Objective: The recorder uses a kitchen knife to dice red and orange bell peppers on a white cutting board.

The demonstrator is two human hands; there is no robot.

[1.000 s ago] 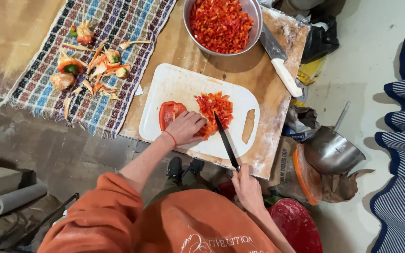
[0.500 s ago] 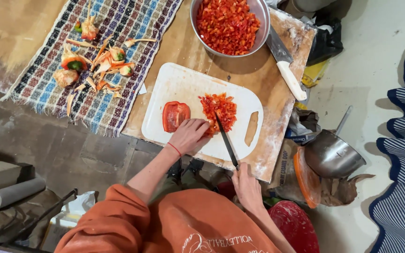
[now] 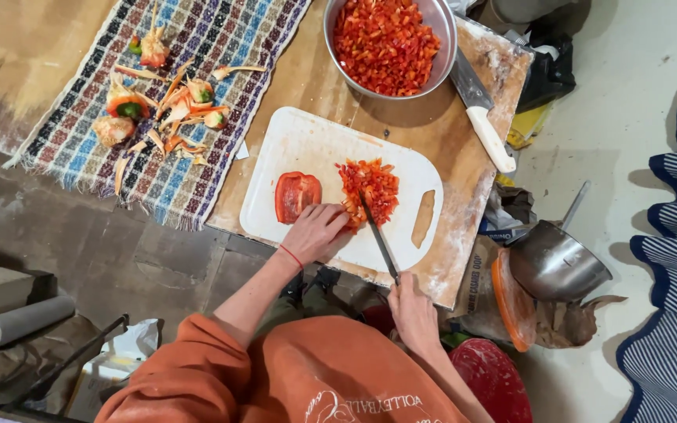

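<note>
A white cutting board [image 3: 311, 141] lies on a wooden table. On it sit a flat red pepper piece [image 3: 297, 196] and a pile of chopped red pepper [image 3: 374, 184]. My left hand [image 3: 315, 233] rests on the board, fingers curled over pepper at the pile's near edge. My right hand [image 3: 411, 309] grips a dark-handled knife [image 3: 378, 239], its blade angled into the chopped pile right beside my left fingertips.
A metal bowl [image 3: 337, 61] full of diced red pepper stands behind the board. A white-handled knife [image 3: 483, 117] lies to its right. Pepper cores and scraps [image 3: 158, 102] lie on a checked cloth [image 3: 213, 47]. A metal pot [image 3: 558, 266] sits on the floor at right.
My left hand slid off the flat pepper piece toward the chopped pile. The knife blade came closer to my left fingers.
</note>
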